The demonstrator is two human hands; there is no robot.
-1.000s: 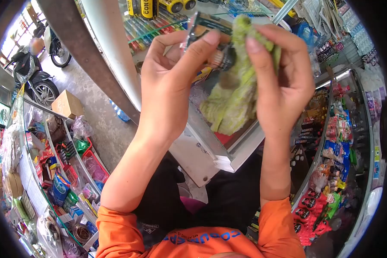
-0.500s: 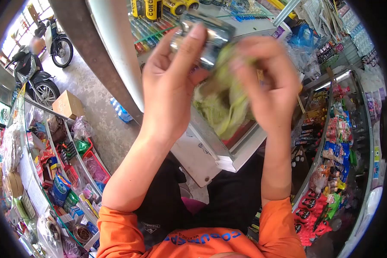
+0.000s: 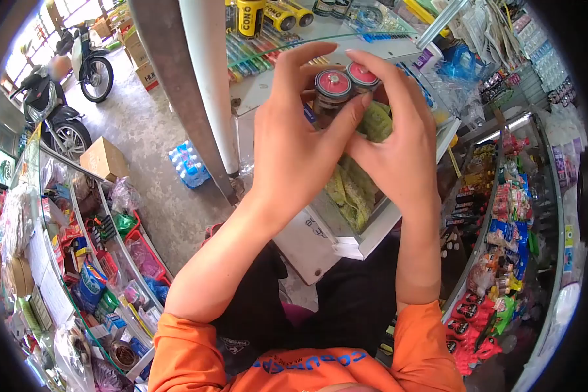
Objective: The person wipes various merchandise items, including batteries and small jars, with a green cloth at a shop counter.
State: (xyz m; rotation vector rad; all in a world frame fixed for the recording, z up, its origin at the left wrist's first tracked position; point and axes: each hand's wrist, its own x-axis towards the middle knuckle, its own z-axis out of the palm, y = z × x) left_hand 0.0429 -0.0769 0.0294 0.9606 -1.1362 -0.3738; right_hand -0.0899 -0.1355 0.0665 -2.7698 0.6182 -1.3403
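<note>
1. Batteries (image 3: 334, 85), head view: two cylindrical cells, side by side, located between the left hand (image 3: 287, 147) and the right hand (image 3: 406, 157), above the green cloth (image 3: 351, 196).
2. Orientation: red end faces point up toward the camera. The long axes run away from the viewer, down between the palms, so that each hand meets the cells from the side.
3. Nearer hand: the left cell sits closer to the left hand; the other sits closer to the right hand, against its curled fingers.
4. Left fingers: closed around the pair, thumb (image 3: 355, 111) across the near side, index finger arched beyond the far side.
5. Right fingers: curled around the outer side of the pair, index fingertip near the end face. The cloth lies by the right palm; whether that hand also clamps it cannot be told.
6. Hidden zones: lower battery bodies, behind the left thumb and cloth; most remaining fingertips, behind the cells; right thumb tip, behind the left thumb. Battery labels cannot be read.
</note>
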